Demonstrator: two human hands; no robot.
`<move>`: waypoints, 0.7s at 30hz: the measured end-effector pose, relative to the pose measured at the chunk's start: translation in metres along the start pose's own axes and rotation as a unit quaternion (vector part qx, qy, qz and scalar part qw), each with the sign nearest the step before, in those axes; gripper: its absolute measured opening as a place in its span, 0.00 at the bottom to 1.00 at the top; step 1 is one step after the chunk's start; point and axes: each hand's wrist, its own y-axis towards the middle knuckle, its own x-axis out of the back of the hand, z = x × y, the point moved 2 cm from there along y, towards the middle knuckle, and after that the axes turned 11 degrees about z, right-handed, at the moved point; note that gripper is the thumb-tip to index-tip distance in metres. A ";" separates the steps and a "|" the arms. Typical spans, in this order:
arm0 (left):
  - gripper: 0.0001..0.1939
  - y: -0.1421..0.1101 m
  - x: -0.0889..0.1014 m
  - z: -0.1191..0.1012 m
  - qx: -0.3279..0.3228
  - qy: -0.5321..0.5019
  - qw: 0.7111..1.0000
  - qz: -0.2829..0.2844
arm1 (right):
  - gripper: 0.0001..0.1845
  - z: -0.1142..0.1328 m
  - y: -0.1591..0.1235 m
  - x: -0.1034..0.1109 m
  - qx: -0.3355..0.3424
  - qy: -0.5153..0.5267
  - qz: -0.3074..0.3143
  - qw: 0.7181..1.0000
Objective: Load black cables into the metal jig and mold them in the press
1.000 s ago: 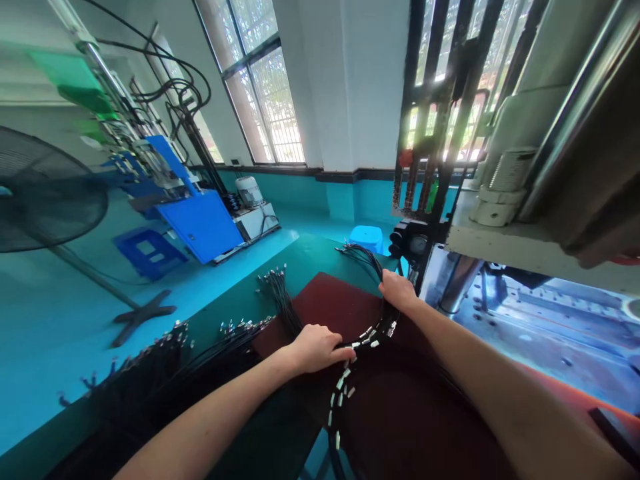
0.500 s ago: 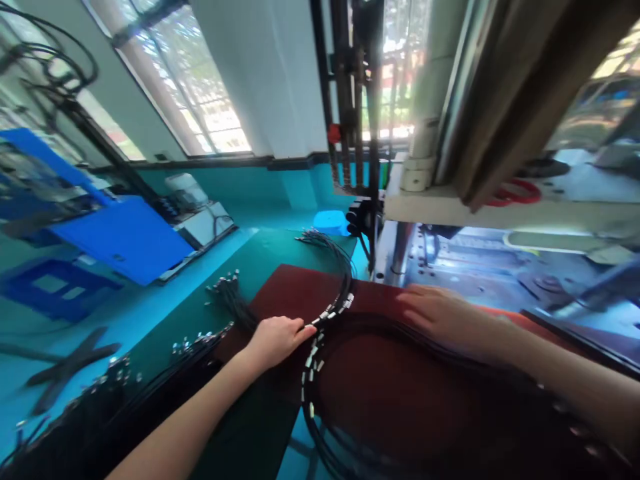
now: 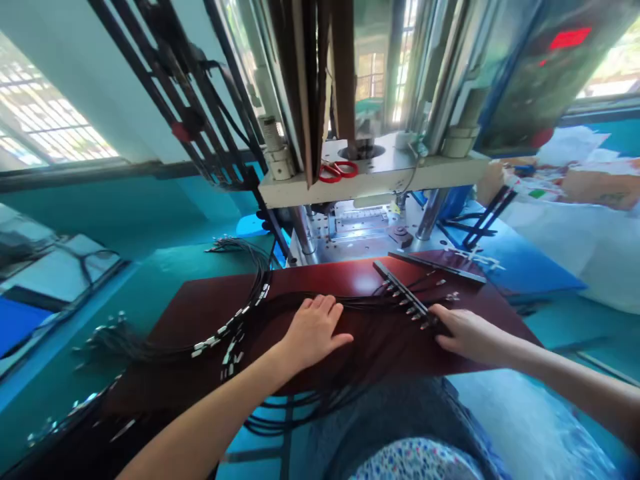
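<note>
At left, white tags and curving black cables lie on the brown desk. The left hand has left the tagged bunch; its grip, spread flat, rests on cables mid-desk. The right hand has moved rightward, now pinching a dark bar's near end, so each hand attends to one.

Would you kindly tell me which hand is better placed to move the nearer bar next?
Probably the right hand: it grips the nearer bar at one end, while the left hand lies open over the cables, away from that bar.
</note>
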 end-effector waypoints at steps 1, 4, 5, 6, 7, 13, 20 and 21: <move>0.29 -0.002 0.002 -0.009 -0.003 -0.016 0.999 0.029 | 0.10 0.000 0.004 0.004 0.007 0.002 0.013 1.000; 0.33 -0.022 0.001 -0.025 0.016 -0.052 0.987 0.149 | 0.11 -0.010 0.019 0.021 -0.007 0.047 0.045 0.998; 0.34 -0.032 0.000 -0.027 0.031 -0.054 0.980 0.189 | 0.12 -0.014 0.024 0.026 -0.021 0.074 0.046 0.996; 0.34 -0.042 -0.002 -0.029 0.048 -0.050 0.973 0.218 | 0.12 -0.017 0.028 0.032 -0.031 0.093 0.037 0.995; 0.35 -0.051 -0.005 -0.030 0.063 -0.043 0.969 0.234 | 0.12 -0.019 0.032 0.036 -0.037 0.099 0.017 0.994; 0.29 -0.068 -0.013 -0.040 0.055 -0.102 0.971 0.208 | 0.06 -0.011 0.048 0.047 -0.021 0.099 -0.092 0.991; 0.21 -0.026 -0.010 -0.047 0.022 -0.485 0.858 0.165 | 0.13 -0.005 0.071 0.100 0.086 0.220 -0.136 0.962; 0.20 -0.016 -0.011 -0.049 0.014 -0.584 0.794 0.170 | 0.14 -0.005 0.076 0.112 0.101 0.222 -0.130 0.961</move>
